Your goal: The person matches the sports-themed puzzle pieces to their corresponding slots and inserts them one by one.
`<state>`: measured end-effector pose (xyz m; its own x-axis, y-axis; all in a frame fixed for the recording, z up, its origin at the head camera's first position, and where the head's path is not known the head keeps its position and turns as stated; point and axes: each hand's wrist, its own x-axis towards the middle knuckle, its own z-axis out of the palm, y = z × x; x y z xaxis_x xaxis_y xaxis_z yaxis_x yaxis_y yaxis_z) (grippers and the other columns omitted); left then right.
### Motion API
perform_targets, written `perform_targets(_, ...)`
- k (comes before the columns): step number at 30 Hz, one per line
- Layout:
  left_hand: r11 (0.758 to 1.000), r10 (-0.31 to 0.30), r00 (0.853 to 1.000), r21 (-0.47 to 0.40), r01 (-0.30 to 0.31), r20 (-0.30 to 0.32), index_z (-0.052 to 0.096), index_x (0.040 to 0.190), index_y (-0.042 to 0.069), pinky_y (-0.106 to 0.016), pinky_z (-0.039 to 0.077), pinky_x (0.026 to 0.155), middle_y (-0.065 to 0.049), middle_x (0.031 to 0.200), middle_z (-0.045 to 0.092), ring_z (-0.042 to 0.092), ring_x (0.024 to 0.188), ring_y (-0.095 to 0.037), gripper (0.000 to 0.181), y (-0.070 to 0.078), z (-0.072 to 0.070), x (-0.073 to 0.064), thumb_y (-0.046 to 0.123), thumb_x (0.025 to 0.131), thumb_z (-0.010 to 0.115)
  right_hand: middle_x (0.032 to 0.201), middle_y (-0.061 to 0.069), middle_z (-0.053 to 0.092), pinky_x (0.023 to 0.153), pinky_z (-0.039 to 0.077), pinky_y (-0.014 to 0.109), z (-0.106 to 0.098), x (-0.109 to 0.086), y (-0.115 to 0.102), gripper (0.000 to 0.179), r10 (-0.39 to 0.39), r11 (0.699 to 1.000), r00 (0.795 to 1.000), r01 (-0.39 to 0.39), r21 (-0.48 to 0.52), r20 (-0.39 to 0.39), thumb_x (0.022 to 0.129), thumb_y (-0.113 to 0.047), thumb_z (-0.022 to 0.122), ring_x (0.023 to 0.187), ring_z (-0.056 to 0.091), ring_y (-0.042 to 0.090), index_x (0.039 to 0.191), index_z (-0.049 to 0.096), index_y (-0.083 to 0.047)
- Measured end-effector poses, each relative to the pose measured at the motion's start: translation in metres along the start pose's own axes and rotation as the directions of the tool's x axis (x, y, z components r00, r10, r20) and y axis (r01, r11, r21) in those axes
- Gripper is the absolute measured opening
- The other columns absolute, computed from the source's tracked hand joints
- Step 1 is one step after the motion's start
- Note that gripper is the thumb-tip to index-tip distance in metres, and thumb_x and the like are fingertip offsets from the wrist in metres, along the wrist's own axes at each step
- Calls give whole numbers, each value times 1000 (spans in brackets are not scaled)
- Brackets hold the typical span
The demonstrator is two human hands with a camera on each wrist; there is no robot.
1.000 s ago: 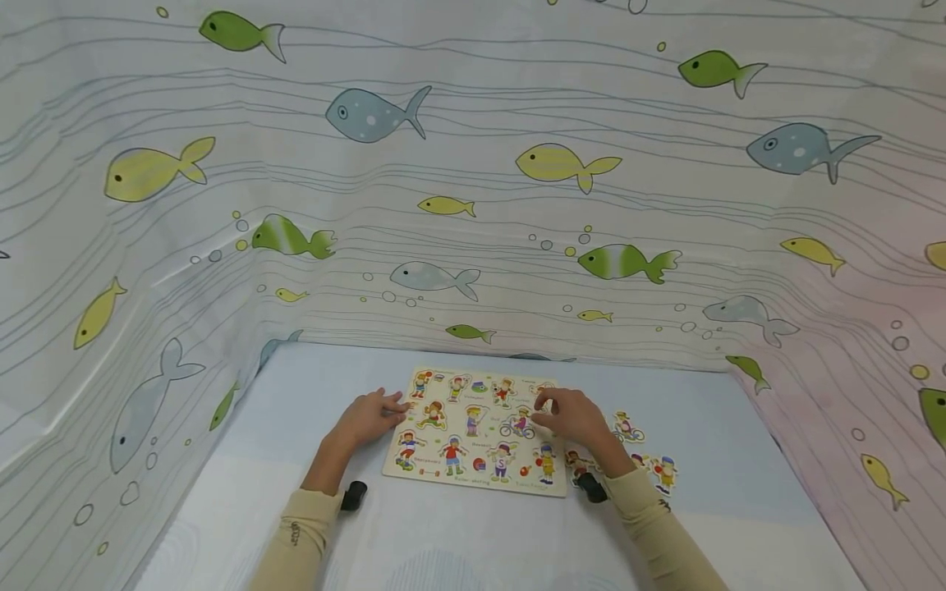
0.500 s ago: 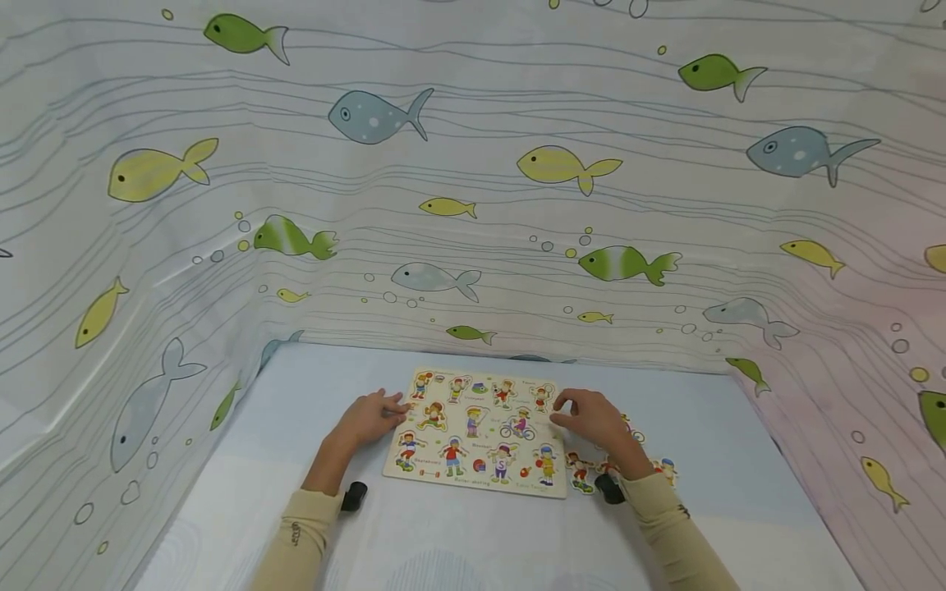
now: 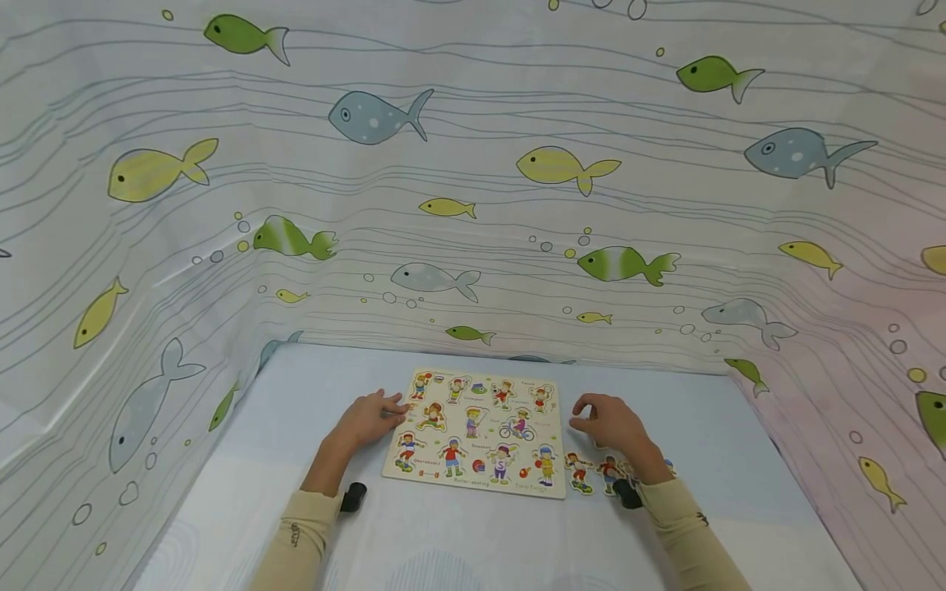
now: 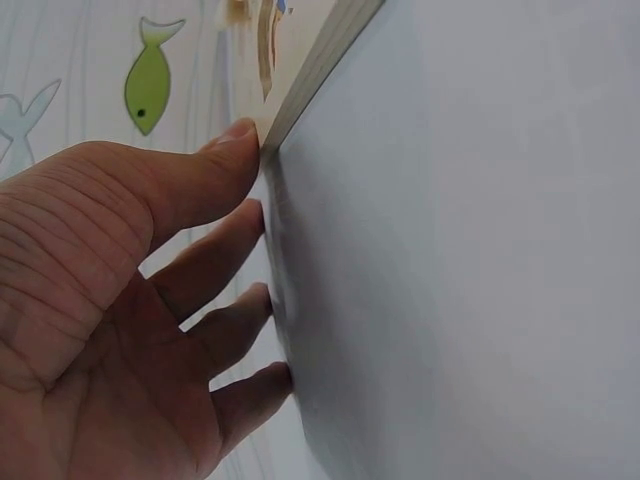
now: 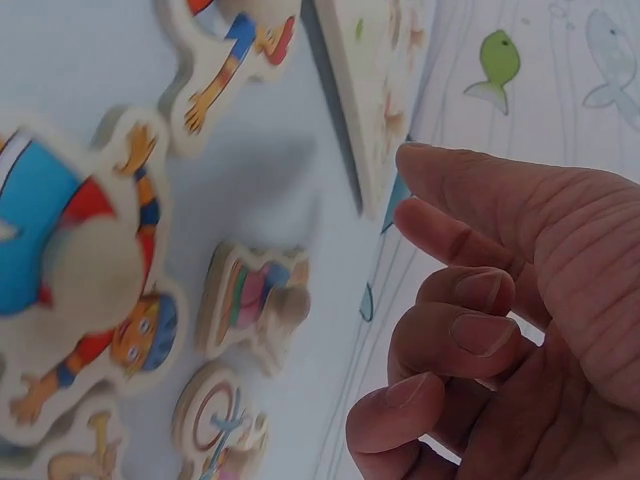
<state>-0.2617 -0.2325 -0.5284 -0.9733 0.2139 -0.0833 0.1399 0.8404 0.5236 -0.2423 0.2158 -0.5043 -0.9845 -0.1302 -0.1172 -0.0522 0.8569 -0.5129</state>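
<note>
A wooden puzzle board (image 3: 456, 437) printed with children playing sports lies flat in the middle of the table. At its left edge rests my left hand (image 3: 368, 420); in the left wrist view the thumb (image 4: 225, 165) touches the board's edge and the other fingertips meet the table. My right hand (image 3: 615, 424) hovers just right of the board, its fingers (image 5: 487, 335) loosely curled around nothing. Below it lie loose puzzle pieces, among them a child-shaped piece (image 3: 579, 474) and, in the right wrist view, a blue-capped figure piece (image 5: 80, 215) with a knob.
Several loose pieces lie close together by the board's right side, partly hidden by my right arm; a smaller knobbed piece (image 5: 255, 300) is among them. The table (image 3: 414, 542) is covered in pale cloth. Fish-patterned sheeting (image 3: 488, 238) walls in the back and sides.
My right hand has drawn away from the board's right part to beyond its right edge. This uncovers the tennis figure and the cyclist's surroundings. The left hand stays in place.
</note>
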Motion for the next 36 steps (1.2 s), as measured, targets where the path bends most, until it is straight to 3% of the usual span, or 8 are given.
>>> perform_targets(24,1000,13,1000,-1,-13,11,71,120,11,-61,23,113,-9,142,51,31,141,-43,30,0,-1,0,24,94,68,73,2,56,51,39,32,-5,-8,30,19,92,995,996,-91,-47,12,86,-29,76,62,49,19,99,70,-15)
perform_targets(36,1000,25,1000,8,-25,11,71,120,10,-60,23,114,-10,141,53,32,140,-43,29,-1,0,3,23,94,68,76,1,56,50,38,31,-6,-14,39,20,63,997,998,-62,-37,23,85,-30,77,64,49,19,98,70,-15)
